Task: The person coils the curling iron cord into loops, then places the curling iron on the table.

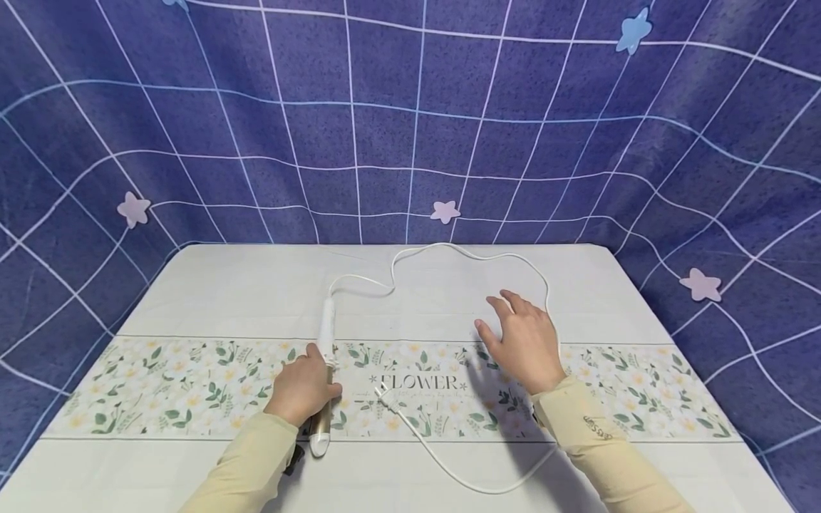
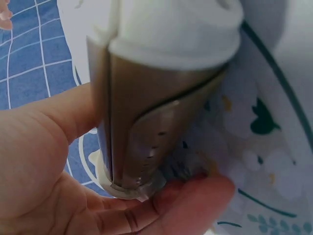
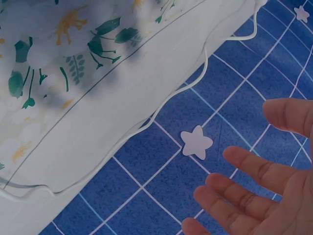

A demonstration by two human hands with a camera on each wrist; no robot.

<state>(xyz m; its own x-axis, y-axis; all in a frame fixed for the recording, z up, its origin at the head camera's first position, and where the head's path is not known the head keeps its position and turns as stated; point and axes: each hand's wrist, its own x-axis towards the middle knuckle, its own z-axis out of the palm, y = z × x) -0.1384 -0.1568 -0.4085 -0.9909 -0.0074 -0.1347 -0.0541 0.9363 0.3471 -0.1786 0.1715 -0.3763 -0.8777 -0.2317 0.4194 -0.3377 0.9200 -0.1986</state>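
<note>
A hair iron [image 1: 326, 324] with a white handle and a gold barrel lies lengthwise on the left half of the table, its white tip toward the near edge. My left hand [image 1: 299, 388] grips the gold barrel just below the handle. In the left wrist view, the thumb lies along one side of the barrel [image 2: 161, 122] and the fingers curl round the other. My right hand [image 1: 527, 347] hovers over the right part of the table with its fingers spread, holding nothing. Near it runs the white cord [image 1: 490, 491], ending in a plug [image 1: 383, 390] at the table's middle.
The cord loops from the handle along the back of the table, passes behind the right hand and curves round the front. A floral band [image 1: 212, 385] crosses the white tablecloth [image 1: 269, 285]. Behind stands a blue gridded curtain [image 1: 385, 135] with star shapes.
</note>
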